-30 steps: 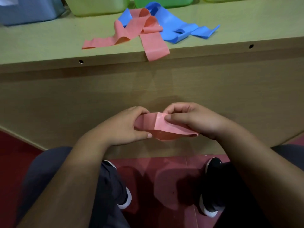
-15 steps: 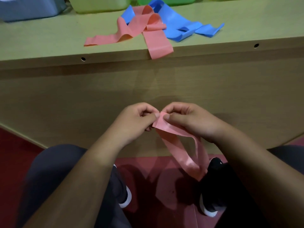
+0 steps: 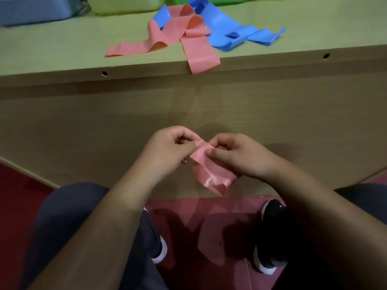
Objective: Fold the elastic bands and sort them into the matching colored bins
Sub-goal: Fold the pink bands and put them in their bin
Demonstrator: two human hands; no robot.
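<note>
Head view. We find the left hand [image 3: 167,151] and the right hand [image 3: 238,158] close together below the table [image 3: 62,49] edge, over the lap. Each has its fingers curled and its thumb pressed to the forefinger, pinching the upper end of one pink band [image 3: 209,172]. The rest of that band hangs under the right hand in a loose, crumpled loop.

We judge the double pinch keeps the layers aligned while a fold is formed; the fold is not yet complete.

On the table, more pink bands [image 3: 167,36] lie tangled with blue bands [image 3: 230,30], unfolded, one pink end overhanging the front edge. A blue-grey bin [image 3: 37,9] and a yellow-green bin [image 3: 125,5] stand behind them; no pink bin shows.
</note>
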